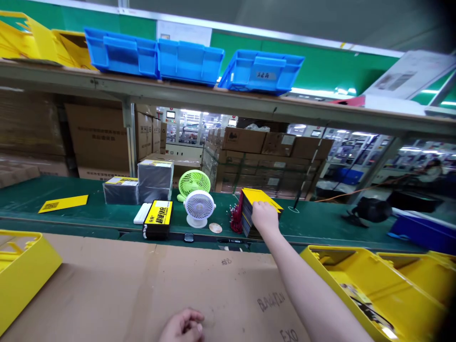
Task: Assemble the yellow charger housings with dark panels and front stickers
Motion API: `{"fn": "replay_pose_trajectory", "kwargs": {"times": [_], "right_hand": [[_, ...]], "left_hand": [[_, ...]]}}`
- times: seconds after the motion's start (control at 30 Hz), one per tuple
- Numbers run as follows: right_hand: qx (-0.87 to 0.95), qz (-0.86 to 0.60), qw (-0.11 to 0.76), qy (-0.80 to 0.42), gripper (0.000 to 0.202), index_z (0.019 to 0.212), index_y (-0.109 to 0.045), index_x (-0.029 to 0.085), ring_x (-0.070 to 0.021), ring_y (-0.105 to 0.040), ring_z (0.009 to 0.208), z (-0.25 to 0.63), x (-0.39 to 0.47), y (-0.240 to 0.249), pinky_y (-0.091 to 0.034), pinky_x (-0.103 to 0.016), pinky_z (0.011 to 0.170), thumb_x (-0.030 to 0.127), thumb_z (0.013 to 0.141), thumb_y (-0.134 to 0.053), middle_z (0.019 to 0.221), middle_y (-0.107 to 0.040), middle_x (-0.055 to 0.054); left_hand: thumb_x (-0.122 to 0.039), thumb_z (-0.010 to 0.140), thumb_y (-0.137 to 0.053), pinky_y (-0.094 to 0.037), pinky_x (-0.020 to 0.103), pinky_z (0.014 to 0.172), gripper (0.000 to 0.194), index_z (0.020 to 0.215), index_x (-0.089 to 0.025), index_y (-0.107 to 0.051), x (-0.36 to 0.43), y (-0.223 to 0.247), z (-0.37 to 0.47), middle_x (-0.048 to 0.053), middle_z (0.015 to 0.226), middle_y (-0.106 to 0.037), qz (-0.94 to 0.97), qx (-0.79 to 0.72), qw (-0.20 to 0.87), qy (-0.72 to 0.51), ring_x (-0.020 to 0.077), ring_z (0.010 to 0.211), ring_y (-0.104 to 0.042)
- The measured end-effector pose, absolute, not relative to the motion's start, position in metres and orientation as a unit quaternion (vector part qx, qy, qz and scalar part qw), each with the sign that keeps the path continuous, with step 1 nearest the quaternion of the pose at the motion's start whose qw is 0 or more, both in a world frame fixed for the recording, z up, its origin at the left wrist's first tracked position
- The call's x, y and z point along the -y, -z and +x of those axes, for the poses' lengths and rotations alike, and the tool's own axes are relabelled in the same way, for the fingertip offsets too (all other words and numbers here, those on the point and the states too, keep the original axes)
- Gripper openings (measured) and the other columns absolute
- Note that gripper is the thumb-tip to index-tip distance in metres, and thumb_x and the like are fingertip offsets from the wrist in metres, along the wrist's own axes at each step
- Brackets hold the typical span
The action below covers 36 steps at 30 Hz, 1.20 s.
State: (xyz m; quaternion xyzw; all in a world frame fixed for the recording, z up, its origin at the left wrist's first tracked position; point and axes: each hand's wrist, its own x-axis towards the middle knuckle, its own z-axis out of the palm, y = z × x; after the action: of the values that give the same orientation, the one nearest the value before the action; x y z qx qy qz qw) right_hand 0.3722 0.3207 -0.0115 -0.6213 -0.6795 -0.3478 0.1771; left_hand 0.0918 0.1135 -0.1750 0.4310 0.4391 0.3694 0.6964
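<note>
My right hand (pixel 265 217) reaches forward to a stack of yellow-topped flat boxes (pixel 252 197) on the green bench; its fingers are curled at the top of the stack, and what they grip, if anything, is hidden. Just left of the stack lies a bundle of red wires (pixel 235 219). Low in the view, my left hand (pixel 183 326) hovers over or rests on the brown cardboard sheet (pixel 107 285), fingers loosely curled, with nothing visible in it. A black and yellow box (pixel 158 218) sits beside a white fan (pixel 199 208) and a green fan (pixel 194 181).
Yellow bins (pixel 377 285) stand at the right, another yellow bin (pixel 28 275) at the left. Blue bins (pixel 190 61) line the shelf above. Wrapped stacks (pixel 156 183) and a yellow card (pixel 64 203) are on the bench's left. A blue box (pixel 423 232) is far right.
</note>
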Motion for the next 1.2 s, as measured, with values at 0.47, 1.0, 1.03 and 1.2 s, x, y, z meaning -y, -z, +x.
{"fn": "replay_pose_trajectory", "kwargs": {"times": [0.47,1.0,1.03,1.2], "right_hand": [[0.875,-0.262,0.353,0.2,0.031,0.106,-0.056,0.015,-0.0175,-0.056,0.076,0.273,-0.118,0.056,-0.044,-0.032,0.068,0.009,0.076,-0.054,0.09,-0.065,-0.008],[0.773,-0.42,0.466,-0.093,0.03,0.113,-0.054,0.022,-0.0243,-0.049,0.103,0.17,-0.087,0.073,-0.042,-0.045,0.088,0.026,0.083,-0.051,0.107,-0.057,-0.009],[0.766,-0.43,0.467,-0.1,0.027,0.108,-0.058,0.022,-0.024,-0.051,0.099,0.167,-0.094,0.069,-0.043,-0.044,0.086,0.029,0.083,-0.053,0.101,-0.059,-0.009],[0.747,-0.449,0.464,-0.16,0.019,0.088,-0.067,0.022,-0.021,-0.056,0.084,0.161,-0.113,0.072,-0.046,-0.039,0.077,0.034,0.083,-0.053,0.083,-0.065,-0.005]], "left_hand": [[-0.059,0.065,-0.061,-0.042,0.028,0.065,0.07,0.122,-0.021,-0.044,-0.098,0.152,0.078,0.011,0.106,-0.059,0.42,-0.34,0.727,-0.423,0.0228,0.096,-0.054],[-0.072,0.068,-0.045,-0.035,0.044,0.095,0.079,0.121,-0.013,-0.052,-0.08,0.146,0.047,0.013,0.102,-0.067,0.214,-0.236,0.873,-0.37,0.0322,0.105,-0.056],[-0.07,0.069,-0.046,-0.034,0.044,0.095,0.077,0.122,-0.014,-0.051,-0.079,0.149,0.047,0.012,0.103,-0.067,0.22,-0.244,0.868,-0.373,0.0319,0.106,-0.056],[-0.063,0.073,-0.048,-0.032,0.044,0.097,0.068,0.124,-0.018,-0.049,-0.08,0.156,0.047,0.01,0.107,-0.066,0.242,-0.273,0.843,-0.394,0.0309,0.109,-0.054]]}}
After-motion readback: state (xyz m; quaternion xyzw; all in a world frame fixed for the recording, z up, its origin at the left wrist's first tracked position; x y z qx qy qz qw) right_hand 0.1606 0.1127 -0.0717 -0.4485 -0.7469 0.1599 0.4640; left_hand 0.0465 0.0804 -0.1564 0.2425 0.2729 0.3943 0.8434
